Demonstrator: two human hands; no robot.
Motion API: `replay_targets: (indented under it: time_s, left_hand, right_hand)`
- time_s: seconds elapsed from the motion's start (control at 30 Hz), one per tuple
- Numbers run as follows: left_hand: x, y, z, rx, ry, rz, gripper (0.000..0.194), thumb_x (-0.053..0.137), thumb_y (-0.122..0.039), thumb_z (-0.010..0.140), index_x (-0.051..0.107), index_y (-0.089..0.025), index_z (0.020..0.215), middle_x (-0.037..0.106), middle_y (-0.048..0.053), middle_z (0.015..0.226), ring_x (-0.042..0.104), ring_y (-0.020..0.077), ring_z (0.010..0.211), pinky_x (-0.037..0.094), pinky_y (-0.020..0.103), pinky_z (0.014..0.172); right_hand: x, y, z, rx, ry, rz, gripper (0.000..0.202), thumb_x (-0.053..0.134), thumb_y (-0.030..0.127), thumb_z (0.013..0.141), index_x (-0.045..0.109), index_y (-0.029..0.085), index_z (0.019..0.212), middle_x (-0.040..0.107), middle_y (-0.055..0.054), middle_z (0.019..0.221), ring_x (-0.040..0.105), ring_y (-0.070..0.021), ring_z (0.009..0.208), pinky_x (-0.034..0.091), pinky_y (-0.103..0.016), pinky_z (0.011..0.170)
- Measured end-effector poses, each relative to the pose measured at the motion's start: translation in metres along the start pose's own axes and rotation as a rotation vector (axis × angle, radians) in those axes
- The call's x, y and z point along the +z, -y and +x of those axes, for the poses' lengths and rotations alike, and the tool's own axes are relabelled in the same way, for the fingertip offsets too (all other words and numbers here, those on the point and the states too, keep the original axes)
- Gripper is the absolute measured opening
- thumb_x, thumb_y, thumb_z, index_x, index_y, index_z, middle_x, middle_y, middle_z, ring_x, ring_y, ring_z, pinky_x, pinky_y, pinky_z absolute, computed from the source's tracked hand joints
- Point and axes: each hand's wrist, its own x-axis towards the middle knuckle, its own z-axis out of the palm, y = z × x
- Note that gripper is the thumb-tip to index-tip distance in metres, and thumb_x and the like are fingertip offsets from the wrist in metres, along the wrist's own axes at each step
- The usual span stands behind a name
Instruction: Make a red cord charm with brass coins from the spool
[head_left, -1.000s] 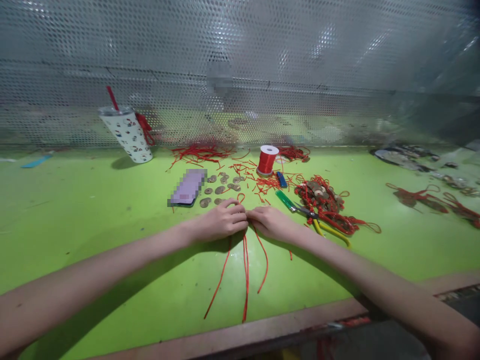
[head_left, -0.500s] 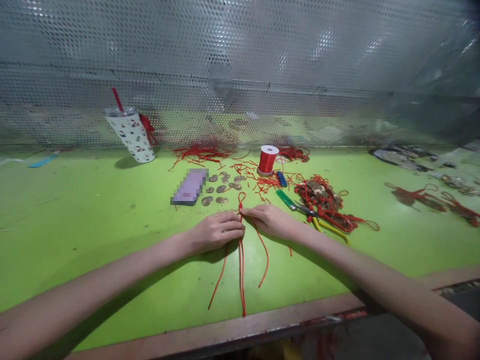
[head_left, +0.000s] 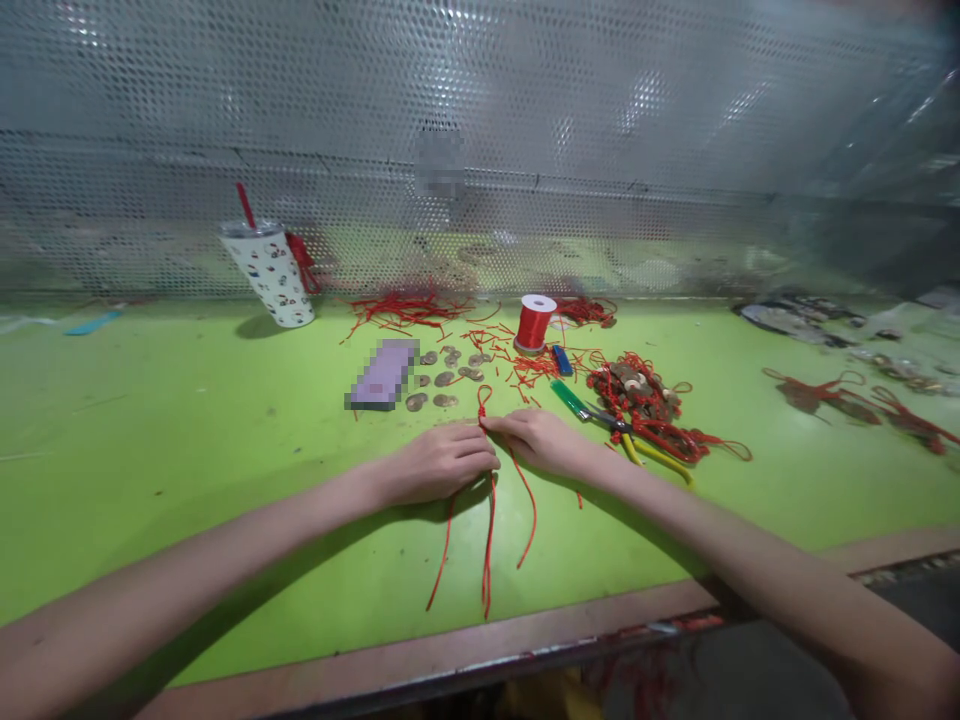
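Observation:
A knotted red cord (head_left: 491,530) lies on the green table between my hands, its small loop pointing away from me and several loose strands trailing toward the front edge. My left hand (head_left: 454,460) is closed on the cord just below the knot, fingers curled over the strands. From the other side, my right hand (head_left: 536,438) pinches the cord at the knot with thumb and forefinger. The fingers hide part of the strands. Beyond them lie several brass-coloured coins (head_left: 444,379) in loose rows.
A phone (head_left: 384,375) lies left of the coins. Behind stand a tilted-looking tumbler (head_left: 270,275) with a straw and a red cord spool (head_left: 535,325). To the right are a blue lighter (head_left: 562,361), yellow-handled pliers (head_left: 660,462), a green-handled tool (head_left: 570,399) and a pile of corded coins (head_left: 637,388).
My left hand has shifted slightly right across the strands, and the trailing ends have moved a little. My right hand keeps its pinch at the knot. The view has tilted slightly.

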Motion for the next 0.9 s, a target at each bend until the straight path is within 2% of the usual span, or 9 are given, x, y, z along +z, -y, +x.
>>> replay_targets:
  time_s: [0.17, 0.37, 0.57, 0.9]
  left_hand:
    - [-0.004, 0.000, -0.006, 0.038, -0.012, -0.013, 0.025, 0.046, -0.013, 0.100, 0.069, -0.019, 0.094, 0.076, 0.005, 0.091, 0.069, 0.0176, 0.088, 0.054, 0.033, 0.084]
    - [-0.010, -0.013, -0.010, 0.113, -0.004, -0.082, 0.023, 0.046, -0.007, 0.098, 0.067, -0.013, 0.095, 0.077, 0.010, 0.094, 0.068, 0.0190, 0.086, 0.057, 0.031, 0.078]
    - [-0.010, -0.024, -0.007, 0.083, 0.039, -0.065, 0.029, 0.039, -0.007, 0.101, 0.067, -0.014, 0.094, 0.076, 0.010, 0.095, 0.069, 0.0182, 0.087, 0.059, 0.030, 0.076]
    - [-0.011, -0.021, -0.009, 0.108, 0.004, -0.093, 0.031, 0.038, -0.010, 0.102, 0.069, -0.014, 0.100, 0.077, 0.011, 0.091, 0.071, 0.0182, 0.086, 0.060, 0.029, 0.076]
  right_hand:
    - [0.000, -0.001, 0.000, -0.012, -0.008, -0.008, 0.033, 0.052, 0.014, 0.098, 0.065, 0.014, 0.129, 0.076, -0.013, 0.104, 0.071, -0.0196, 0.086, 0.052, -0.031, 0.080]
    - [-0.001, 0.002, 0.001, -0.005, -0.010, -0.044, 0.032, 0.052, 0.015, 0.099, 0.066, 0.013, 0.128, 0.077, -0.013, 0.101, 0.071, -0.0201, 0.083, 0.052, -0.031, 0.076]
    - [-0.001, 0.002, 0.000, -0.006, -0.015, -0.037, 0.033, 0.053, 0.013, 0.098, 0.066, 0.014, 0.128, 0.076, -0.012, 0.100, 0.070, -0.0188, 0.083, 0.052, -0.030, 0.077]
    - [0.001, 0.001, 0.000, -0.012, -0.035, -0.037, 0.032, 0.053, 0.016, 0.100, 0.067, 0.014, 0.128, 0.077, -0.013, 0.102, 0.072, -0.0199, 0.083, 0.053, -0.031, 0.077]
